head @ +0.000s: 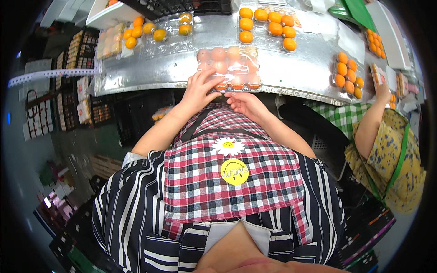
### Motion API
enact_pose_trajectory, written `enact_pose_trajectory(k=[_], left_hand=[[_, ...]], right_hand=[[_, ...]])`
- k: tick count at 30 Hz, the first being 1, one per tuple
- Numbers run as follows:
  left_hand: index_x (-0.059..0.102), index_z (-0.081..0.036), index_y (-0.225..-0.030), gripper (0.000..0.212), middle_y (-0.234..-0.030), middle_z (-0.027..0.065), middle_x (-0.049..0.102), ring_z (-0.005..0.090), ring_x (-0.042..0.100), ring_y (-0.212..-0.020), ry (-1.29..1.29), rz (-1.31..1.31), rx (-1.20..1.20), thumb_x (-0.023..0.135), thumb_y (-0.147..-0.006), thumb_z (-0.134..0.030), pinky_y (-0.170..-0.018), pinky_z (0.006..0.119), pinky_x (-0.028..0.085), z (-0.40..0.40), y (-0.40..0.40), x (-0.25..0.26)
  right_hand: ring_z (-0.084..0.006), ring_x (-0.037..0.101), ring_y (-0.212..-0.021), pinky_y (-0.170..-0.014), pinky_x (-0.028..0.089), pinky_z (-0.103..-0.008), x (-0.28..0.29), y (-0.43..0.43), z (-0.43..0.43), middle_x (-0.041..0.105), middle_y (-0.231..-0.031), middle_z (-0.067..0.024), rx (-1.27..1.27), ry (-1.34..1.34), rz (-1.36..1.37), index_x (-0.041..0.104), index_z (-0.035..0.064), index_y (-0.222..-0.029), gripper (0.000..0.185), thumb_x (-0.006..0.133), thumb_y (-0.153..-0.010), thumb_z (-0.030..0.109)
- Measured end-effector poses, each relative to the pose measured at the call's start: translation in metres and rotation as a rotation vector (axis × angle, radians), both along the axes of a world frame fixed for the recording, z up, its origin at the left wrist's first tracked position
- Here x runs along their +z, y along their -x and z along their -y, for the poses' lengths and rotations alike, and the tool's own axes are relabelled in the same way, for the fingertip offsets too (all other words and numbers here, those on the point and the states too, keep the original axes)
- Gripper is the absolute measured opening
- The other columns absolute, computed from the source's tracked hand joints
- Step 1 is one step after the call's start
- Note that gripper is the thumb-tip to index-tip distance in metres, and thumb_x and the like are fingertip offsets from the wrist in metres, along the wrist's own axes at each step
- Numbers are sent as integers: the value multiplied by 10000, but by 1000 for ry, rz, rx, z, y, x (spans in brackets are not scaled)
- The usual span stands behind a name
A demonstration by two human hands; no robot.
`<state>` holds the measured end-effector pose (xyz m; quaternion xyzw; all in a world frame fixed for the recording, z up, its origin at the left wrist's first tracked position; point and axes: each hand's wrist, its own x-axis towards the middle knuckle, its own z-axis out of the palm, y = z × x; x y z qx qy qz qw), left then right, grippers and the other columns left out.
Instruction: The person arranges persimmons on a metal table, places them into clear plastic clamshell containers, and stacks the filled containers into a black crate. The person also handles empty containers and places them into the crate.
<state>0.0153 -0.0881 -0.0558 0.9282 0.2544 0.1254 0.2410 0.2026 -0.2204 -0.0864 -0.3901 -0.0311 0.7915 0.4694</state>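
Observation:
A clear plastic clamshell box [235, 66] filled with orange fruit lies with its lid down at the near edge of the metal table [300, 71]. My left hand [201, 85] rests on the lid's left near corner, its fingers spread over the plastic. Just below the near rim is my right hand [244, 104], palm partly up with the fingers curled, the fingertips close to the box; whether they touch it I cannot tell. Beyond the box, open trays hold loose mandarins [275, 29] at the right and more mandarins [159, 34] at the left.
A filled clamshell [111, 41] stands at the table's left end, a black crate [187, 6] along its far side. At the right, a fruit tray [346, 73] lies near a co-worker's arm [372, 126]. Stacked crates [83, 51] with packed fruit stand to the left.

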Motion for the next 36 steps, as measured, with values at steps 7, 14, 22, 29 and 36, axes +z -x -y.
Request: enact_pose_trajectory(k=[7, 14, 22, 29, 36], left_hand=[[576, -152, -1228, 499, -1277, 114, 489, 306, 434, -1217, 39, -44, -202, 718, -760, -246, -1023, 480, 292, -12, -23, 7], [563, -133, -1216, 534, -1255, 153, 481, 333, 441, -1215, -132, 54, -298, 741, -719, -216, -1003, 492, 330, 5, -78, -27], [594, -93, -1090, 387, -1072, 122, 525, 325, 526, -1021, -163, 89, -354, 690, -717, -129, -850, 440, 444, -5, -101, -41], [597, -78, -913, 219, -1015, 107, 528, 319, 525, -973, -187, 132, -448, 664, -706, -110, -771, 447, 450, -4, -110, -43], [619, -57, -844, 151, -965, 112, 535, 318, 534, -953, -366, -14, -440, 645, -708, -117, -758, 435, 451, 7, -107, -47]], right_hand=[[-103, 578, -742, -682, 484, -242, -3, 13, 14, 630, -863, -30, -260, 74, 41, 609, 25, -1052, 212, 563, -901, 166], [-81, 559, -746, -647, 446, -235, -42, 8, 23, 617, -859, 8, -526, 56, 278, 589, 103, -952, 125, 573, -903, 216], [-75, 557, -711, -606, 435, -225, -48, 11, 15, 622, -834, 10, -747, 152, 367, 592, 98, -895, 111, 573, -894, 208], [-57, 520, -678, -582, 410, -206, -67, 9, 11, 607, -810, 23, -773, 92, 348, 596, 97, -882, 94, 579, -878, 190], [-59, 457, -632, -548, 372, -202, -72, 21, -1, 550, -751, 25, -835, 84, 389, 589, 83, -847, 95, 577, -865, 176]])
